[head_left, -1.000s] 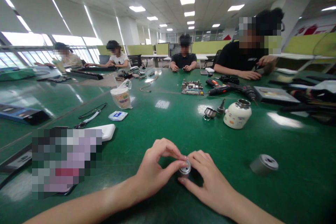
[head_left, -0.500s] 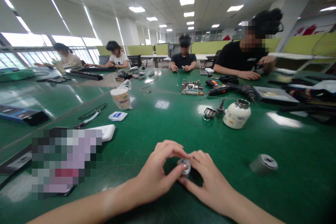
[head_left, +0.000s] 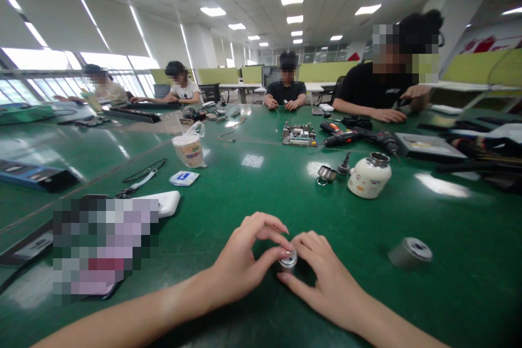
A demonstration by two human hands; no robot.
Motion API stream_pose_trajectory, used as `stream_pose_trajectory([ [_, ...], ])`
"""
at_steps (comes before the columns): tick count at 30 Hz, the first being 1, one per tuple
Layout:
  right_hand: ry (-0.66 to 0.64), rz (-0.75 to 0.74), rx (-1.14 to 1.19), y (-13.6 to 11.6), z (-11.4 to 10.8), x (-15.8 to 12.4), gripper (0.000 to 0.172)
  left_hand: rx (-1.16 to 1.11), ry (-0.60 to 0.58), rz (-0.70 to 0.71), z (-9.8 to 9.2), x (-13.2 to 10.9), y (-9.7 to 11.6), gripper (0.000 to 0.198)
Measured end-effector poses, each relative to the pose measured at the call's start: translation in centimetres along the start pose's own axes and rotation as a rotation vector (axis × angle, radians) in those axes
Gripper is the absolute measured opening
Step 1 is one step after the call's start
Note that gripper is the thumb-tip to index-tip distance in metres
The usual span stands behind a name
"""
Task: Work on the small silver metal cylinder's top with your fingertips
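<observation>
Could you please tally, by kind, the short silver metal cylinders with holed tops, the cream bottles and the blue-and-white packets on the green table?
Short silver metal cylinders with holed tops: 2
Round cream-white bottle with coloured pictures: 1
Flat blue-and-white packet: 1
Total: 4

Ahead and right of the right hand (head_left: 322, 274): white jar (head_left: 369, 179), upright, mouth open; ringed metal cup (head_left: 327, 173) and dark stemmed part (head_left: 345, 166) just left of it. Well ahead of the same hand: circuit board (head_left: 300, 134), orange-and-black power tool (head_left: 340, 137) beside it, flat grey box (head_left: 430, 145) farther right. Ahead-left of the left hand (head_left: 240, 258): blue-and-white packet (head_left: 184, 178), bagged cup (head_left: 190, 152) beyond. Left of that hand: white block (head_left: 168, 204), pixelated pink item (head_left: 110, 250), light strap (head_left: 142, 180) past them. 4 people seated well beyond both hands; nearest, black shirt (head_left: 369, 87), ahead-right of the right hand.
</observation>
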State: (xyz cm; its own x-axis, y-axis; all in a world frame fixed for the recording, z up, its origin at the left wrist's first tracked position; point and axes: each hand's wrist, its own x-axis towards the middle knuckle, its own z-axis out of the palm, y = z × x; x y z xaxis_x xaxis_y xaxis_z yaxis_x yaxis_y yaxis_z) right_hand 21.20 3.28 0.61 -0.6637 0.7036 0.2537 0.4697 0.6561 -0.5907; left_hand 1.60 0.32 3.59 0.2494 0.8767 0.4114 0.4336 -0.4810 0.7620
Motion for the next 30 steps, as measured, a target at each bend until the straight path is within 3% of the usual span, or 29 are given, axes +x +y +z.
stream_pose_trajectory([
  [3,-0.004,-0.001,0.001,0.0,-0.1,0.0,0.016,-0.032,0.11,-0.02,-0.4,0.7,-0.5,0.026],
  [6,-0.008,0.004,-0.005,-0.1,-0.1,0.0,0.016,0.043,0.215,-0.04,-1.0,1.5,-2.4,0.028],
  [12,-0.005,0.008,-0.006,-0.1,-0.1,0.1,0.017,0.175,0.133,-0.08,-1.4,1.9,-6.4,0.026],
  [15,0.001,0.004,-0.008,0.0,-0.1,0.0,0.018,0.165,0.16,-0.078,-1.1,1.7,-5.8,0.023],
  [19,0.001,-0.002,0.0,0.1,0.0,0.0,0.017,0.025,0.203,-0.027,-0.4,0.9,-3.0,0.025],
  [23,0.005,-0.014,0.004,0.1,0.0,0.0,0.016,-0.058,0.15,0.054,0.2,-0.1,-0.9,0.02],
  [30,0.003,-0.003,-0.006,0.0,0.0,0.0,0.015,0.058,0.078,0.072,0.3,-0.2,-0.6,0.011],
])
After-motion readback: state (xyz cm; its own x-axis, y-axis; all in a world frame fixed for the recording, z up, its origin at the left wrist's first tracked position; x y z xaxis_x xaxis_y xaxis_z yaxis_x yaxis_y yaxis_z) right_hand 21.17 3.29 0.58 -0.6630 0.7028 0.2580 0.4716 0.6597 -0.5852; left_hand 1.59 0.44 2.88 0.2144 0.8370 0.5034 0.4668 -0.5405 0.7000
